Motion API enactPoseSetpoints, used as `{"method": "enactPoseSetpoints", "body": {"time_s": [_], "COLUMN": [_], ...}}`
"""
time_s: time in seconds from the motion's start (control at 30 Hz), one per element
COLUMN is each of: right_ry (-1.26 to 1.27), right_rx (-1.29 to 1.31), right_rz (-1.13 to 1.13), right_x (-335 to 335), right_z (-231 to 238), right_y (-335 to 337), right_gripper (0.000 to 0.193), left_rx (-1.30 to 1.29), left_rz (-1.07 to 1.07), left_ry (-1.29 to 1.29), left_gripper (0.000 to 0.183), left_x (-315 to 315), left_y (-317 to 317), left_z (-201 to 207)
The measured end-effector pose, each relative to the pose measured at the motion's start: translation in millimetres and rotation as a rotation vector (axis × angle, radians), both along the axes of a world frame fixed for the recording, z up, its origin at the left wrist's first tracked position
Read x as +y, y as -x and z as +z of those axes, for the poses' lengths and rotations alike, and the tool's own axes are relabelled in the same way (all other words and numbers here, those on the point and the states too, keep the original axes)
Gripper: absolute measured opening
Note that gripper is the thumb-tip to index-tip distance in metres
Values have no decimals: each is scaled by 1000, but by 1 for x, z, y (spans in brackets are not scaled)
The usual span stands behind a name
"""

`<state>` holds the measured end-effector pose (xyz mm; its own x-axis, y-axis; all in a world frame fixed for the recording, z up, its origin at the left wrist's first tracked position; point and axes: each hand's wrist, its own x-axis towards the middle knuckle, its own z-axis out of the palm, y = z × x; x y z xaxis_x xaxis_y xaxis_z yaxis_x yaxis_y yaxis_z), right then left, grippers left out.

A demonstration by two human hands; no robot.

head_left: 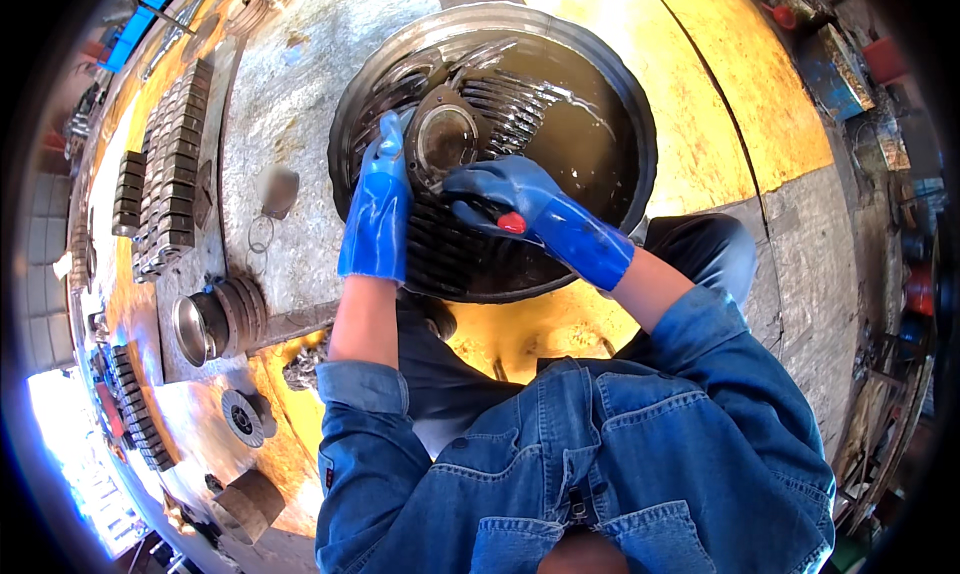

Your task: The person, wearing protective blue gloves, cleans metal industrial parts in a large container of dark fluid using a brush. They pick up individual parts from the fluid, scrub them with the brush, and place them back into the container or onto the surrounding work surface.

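Note:
A wide round metal pan [645,159] with murky dark liquid stands in front of me. In it, a dark metal part with a round opening [445,139] is propped over ribbed, wet metal pieces [505,99]. My left hand [388,159], in a blue rubber glove, grips the left edge of this part. My right hand [505,192], gloved alike, is closed at the part's lower right edge. A red-ended tool [511,222] pokes out of its grip; the rest of the tool is hidden by the glove.
Rows of dark metal blocks [170,164] stand at the left. Below them lie metal rings [235,312], a toothed disc [242,418] and a short cylinder [247,504]. Thin rings [261,234] lie on the grey sheet. Cluttered shelving lines the right side.

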<state>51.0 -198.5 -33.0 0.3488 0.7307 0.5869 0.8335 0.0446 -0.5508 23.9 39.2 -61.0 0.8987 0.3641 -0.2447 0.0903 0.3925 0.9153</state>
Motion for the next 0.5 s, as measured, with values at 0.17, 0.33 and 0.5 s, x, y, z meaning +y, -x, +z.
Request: {"method": "enactPoseSetpoints", "body": {"time_s": [0.17, 0.33, 0.5], "right_ry": [373, 287, 585], "right_rx": [-202, 146, 518], "right_rz": [53, -308, -665], "right_x": [-30, -71, -86], "right_z": [-7, -32, -22], "right_y": [-21, -39, -36], "right_gripper": [42, 25, 34], "left_rx": [-60, 12, -8], "left_rz": [-3, 8, -6], "left_ry": [-25, -148, -159], "left_gripper": [60, 55, 55], "left_x": [-12, -3, -7], "left_y": [-1, 2, 3], "left_z": [6, 2, 8]}}
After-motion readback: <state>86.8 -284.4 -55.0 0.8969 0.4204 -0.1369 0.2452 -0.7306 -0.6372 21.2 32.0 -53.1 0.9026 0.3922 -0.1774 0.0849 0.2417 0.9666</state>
